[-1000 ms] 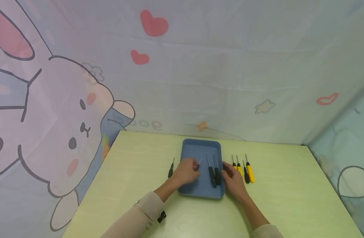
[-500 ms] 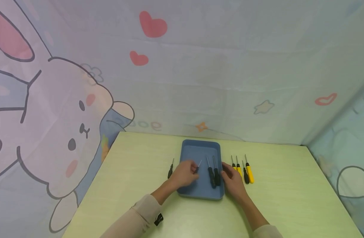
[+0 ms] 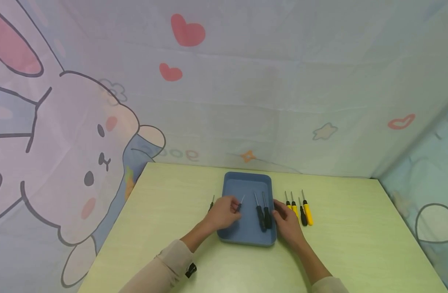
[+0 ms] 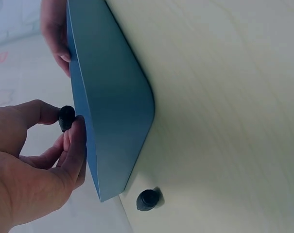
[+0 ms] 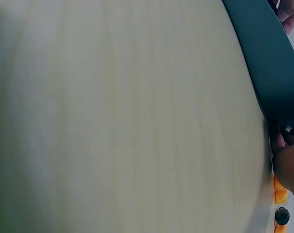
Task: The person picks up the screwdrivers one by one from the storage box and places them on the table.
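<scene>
My left hand (image 3: 224,213) pinches a small screwdriver (image 3: 240,206) by its dark handle, over the left part of the blue tray (image 3: 247,176). Its thin shaft points up and away. Seen from the left wrist, the black handle end (image 4: 66,118) sits between thumb and fingertips, just above the tray wall (image 4: 108,87). At the tray's right side, my right hand (image 3: 289,226) grips the rim, thumb on top and fingers down the outside. Two black screwdrivers (image 3: 261,219) lie side by side in the tray's right half.
Right of the tray lie several screwdrivers: yellow-and-black ones (image 3: 308,213) and a black one (image 3: 303,216), partly behind my right hand. Another black screwdriver (image 4: 147,199) stays on the table left of the tray. A patterned cloth (image 3: 267,101) hangs behind the table (image 3: 355,236).
My left hand has drifted slightly left and back with the screwdriver, now covering more of the one on the table. My right hand and the tray have stayed in place.
</scene>
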A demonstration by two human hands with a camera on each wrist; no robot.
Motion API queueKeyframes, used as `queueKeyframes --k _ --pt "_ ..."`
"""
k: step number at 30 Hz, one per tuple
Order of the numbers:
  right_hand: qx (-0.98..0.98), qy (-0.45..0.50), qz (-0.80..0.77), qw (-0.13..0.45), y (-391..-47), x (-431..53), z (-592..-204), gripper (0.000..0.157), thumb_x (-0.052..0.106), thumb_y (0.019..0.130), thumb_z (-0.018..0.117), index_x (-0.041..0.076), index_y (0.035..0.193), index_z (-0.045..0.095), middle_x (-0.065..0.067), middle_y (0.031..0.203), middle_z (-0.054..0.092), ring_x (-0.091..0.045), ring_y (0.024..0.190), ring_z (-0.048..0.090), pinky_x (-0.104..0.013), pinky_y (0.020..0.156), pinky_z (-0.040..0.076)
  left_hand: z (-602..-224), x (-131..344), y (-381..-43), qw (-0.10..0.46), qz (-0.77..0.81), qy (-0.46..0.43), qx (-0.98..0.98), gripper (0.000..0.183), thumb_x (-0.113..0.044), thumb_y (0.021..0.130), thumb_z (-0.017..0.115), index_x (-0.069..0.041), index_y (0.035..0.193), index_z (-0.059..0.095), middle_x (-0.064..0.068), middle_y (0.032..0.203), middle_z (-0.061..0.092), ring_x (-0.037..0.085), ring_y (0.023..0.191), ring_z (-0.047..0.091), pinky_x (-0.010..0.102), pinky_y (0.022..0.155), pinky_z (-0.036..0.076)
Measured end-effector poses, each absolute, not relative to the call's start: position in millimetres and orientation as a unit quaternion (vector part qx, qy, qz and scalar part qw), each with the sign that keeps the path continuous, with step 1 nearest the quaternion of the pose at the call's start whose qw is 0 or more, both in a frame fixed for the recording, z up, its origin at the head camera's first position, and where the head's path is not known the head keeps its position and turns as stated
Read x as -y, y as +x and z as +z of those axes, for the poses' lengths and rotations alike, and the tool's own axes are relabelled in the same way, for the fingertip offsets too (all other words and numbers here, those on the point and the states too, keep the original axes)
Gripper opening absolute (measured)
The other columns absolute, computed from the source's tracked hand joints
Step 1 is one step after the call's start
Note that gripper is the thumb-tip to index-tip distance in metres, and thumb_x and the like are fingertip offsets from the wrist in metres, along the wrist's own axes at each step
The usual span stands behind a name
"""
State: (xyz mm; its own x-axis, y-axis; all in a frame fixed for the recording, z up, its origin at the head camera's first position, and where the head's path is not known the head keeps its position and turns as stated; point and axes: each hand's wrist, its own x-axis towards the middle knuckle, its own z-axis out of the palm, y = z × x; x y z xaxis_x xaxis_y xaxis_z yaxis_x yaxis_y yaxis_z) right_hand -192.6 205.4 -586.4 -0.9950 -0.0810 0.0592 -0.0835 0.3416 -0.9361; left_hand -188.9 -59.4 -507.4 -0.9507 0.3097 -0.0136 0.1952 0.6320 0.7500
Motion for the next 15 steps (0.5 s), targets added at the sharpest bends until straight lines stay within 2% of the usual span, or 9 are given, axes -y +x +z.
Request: queueKeyframes --k 6,13,15 --pt "0.817 0.05 0.575 -0.003 -192.2 -205.2 -585.8 0.045 0.008 0.109 0.055 -0.001 0.154 0.052 -0.021 0.153 0.057 -0.035 0.141 0.055 -0.028 0.113 0.047 -508.0 64.9 -188.2 0.07 0.417 0.137 -0.896 0.03 -0.006 0.09 0.073 0.004 0.117 0.068 0.008 0.106 0.069 0.021 0.098 0.066 0.036 0.086 0.058" --pt "0.808 0.057 0.586 -0.002 -190.5 -204.9 -583.2 0.046 0.009 0.11 0.055 -0.002 0.154 0.05 -0.024 0.153 0.055 -0.038 0.142 0.054 -0.036 0.116 0.046 -508.2 72.0 -189.1 0.06 0.42 0.111 -0.899 0.029 -0.008 0.089 0.074 0.002 0.116 0.069 0.006 0.103 0.069 0.018 0.096 0.065 0.037 0.084 0.059" --pt "0.807 0.059 0.587 -0.002 -190.3 -205.2 -583.5 0.046 0.01 0.11 0.055 -0.002 0.154 0.05 -0.025 0.153 0.054 -0.038 0.142 0.053 -0.034 0.116 0.046 -507.8 74.2 -189.9 0.057 0.424 0.107 -0.898 0.03 -0.008 0.089 0.074 0.003 0.116 0.069 0.006 0.103 0.07 0.019 0.096 0.066 0.037 0.084 0.059"
